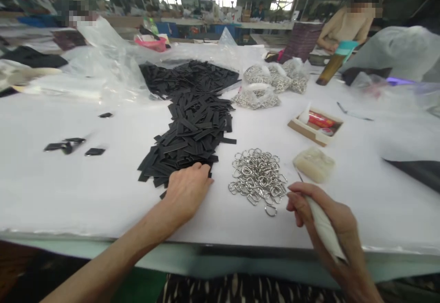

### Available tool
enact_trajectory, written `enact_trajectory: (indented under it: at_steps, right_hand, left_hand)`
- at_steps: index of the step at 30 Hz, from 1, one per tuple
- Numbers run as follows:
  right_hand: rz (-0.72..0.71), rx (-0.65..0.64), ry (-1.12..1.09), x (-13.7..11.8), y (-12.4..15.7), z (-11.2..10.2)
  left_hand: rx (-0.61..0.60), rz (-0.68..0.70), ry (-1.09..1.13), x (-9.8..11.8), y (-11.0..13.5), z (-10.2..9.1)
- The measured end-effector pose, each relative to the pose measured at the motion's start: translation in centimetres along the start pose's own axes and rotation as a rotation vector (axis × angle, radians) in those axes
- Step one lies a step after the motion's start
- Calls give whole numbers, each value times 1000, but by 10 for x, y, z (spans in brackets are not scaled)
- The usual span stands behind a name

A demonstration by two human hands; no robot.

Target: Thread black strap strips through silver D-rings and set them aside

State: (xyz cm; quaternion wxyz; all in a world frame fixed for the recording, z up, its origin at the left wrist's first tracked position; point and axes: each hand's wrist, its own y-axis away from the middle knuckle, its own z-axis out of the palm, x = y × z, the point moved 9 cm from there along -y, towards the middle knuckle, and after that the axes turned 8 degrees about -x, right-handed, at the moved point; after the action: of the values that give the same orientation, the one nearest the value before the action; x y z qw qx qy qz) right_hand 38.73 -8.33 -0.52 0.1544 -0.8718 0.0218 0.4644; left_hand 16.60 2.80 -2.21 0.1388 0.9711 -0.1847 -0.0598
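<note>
My left hand [190, 186] rests at the near edge of a heap of flat black strips [189, 131]. Its fingers curl down into the strips, so whatever they pinch is hidden. In my closed right hand [338, 216] lies a slim tool with a white, wrapped-looking handle [323, 225] and a thin pointed tip. That tip points toward a pale yellowish block [314, 164]. Between the hands lies a loose pile of silver metal D-rings [257, 174]. A few black strips folded into loops [95, 151] lie off to the left.
Clear bags of rings [256, 96] sit behind the loose pile. A small open box [316, 126] holds a red tube. Farther back are a teal-lidded bottle [335, 64], a pen [354, 112] and plastic sheeting [103, 69]. A co-worker [347, 28] stands across the white table [120, 211].
</note>
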Motion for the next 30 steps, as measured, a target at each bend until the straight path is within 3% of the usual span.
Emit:
enact_trajectory:
  at_steps: [7,10,13,15,19,22,25,30]
  right_hand:
    - [-252,-228,293,-8,16,31]
    - [-312,-271,485,-13,20,44]
    - [-329,-227,574,-20,21,48]
    - [-282,-201,541,-18,20,47]
    - [-186,-167,459,-11,18,43]
    - [-164,-136,428,-9,16,38]
    - [-202,-131,438,-12,13,37]
    - [-450,-213,616,-25,12,47]
  left_hand:
    - [-77,-17,-14,0,-5,-4]
    - [2,3,93,-2,-2,-11]
    - [86,72,345,3,4,-18]
    - [75,148,587,14,6,-20]
    - [-137,296,1158,53,-4,-12]
    - [-291,287,1492,78,-17,-3]
    - [-304,241,1616,84,-26,2]
    - [-322,252,1676,80,-23,8]
